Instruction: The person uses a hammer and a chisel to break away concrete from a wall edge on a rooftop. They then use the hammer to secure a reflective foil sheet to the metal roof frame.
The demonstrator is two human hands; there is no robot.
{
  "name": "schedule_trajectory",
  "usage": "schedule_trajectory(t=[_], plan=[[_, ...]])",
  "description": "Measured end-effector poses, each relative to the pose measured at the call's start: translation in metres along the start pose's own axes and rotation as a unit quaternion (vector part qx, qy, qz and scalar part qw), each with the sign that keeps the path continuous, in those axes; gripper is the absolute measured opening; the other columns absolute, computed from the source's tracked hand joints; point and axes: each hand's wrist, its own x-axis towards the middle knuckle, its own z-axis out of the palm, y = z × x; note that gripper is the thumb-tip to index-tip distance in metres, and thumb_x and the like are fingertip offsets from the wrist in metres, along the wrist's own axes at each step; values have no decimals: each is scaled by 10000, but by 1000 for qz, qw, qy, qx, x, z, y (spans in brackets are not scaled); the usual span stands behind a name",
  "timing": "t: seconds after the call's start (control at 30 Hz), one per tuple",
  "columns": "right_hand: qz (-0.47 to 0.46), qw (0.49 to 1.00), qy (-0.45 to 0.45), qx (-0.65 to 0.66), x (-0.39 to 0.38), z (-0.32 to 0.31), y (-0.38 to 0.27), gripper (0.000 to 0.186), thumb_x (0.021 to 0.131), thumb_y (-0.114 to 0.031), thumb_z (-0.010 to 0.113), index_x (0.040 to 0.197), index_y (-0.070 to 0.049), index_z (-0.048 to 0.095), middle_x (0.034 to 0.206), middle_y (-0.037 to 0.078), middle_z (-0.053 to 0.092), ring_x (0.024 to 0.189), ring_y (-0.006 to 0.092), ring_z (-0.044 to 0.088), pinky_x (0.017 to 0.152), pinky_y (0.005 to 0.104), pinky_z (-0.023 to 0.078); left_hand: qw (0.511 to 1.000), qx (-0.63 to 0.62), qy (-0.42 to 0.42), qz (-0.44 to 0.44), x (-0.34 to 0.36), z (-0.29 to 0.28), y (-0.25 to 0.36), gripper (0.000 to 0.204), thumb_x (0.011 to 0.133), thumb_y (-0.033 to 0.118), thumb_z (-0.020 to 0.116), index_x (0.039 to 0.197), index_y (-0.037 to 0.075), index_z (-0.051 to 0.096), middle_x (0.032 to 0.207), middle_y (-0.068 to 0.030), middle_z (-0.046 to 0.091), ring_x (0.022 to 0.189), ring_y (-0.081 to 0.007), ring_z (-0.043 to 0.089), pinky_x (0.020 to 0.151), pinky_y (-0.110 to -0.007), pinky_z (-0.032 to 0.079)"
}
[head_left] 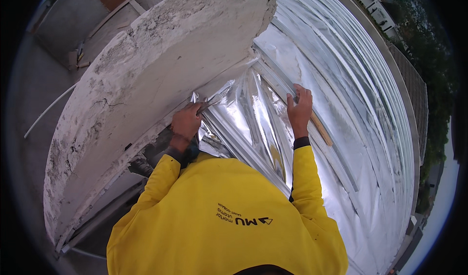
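Observation:
My left hand is closed beside the foot of the plastered wall. From its fingers a slim dark piece points toward the crumpled silver foil; what kind of thing it is, I cannot make out. Farther right, my right hand curls its fingers and thumb over a grey metal roof batten. A short strip of bare wood lies along that batten, just below the hand. Between my hands more metal channels run down over the foil toward my body.
Shiny foil sheeting with rows of metal battens covers the roof slope to the right. At lower left, a dark gap opens beneath the wall. A thin white pipe and wood scraps lie beyond the wall. Trees stand past the roof edge.

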Motion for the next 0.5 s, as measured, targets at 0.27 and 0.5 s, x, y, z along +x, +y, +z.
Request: schedule_trajectory(t=[0.27, 0.5], plan=[[-274, 939, -172, 116, -23, 105, -137, 436, 789, -185, 745, 1213, -204, 645, 1157, 63, 576, 994, 292, 569, 868, 390, 498, 999, -29, 34, -8, -2, 9, -9, 255, 782, 184, 697, 1014, 81, 672, 908, -156, 686, 766, -359, 664, 690, -439, 521], [-223, 949, -138, 175, 6, 134, -163, 187, 783, -130, 712, 967, -132, 681, 929, 53, 641, 926, 275, 600, 765, 394, 511, 990, -41, 106, -81, 2, 5, -5, 213, 799, 217, 672, 984, 113, 663, 786, -126, 687, 763, -382, 661, 665, -478, 518]])
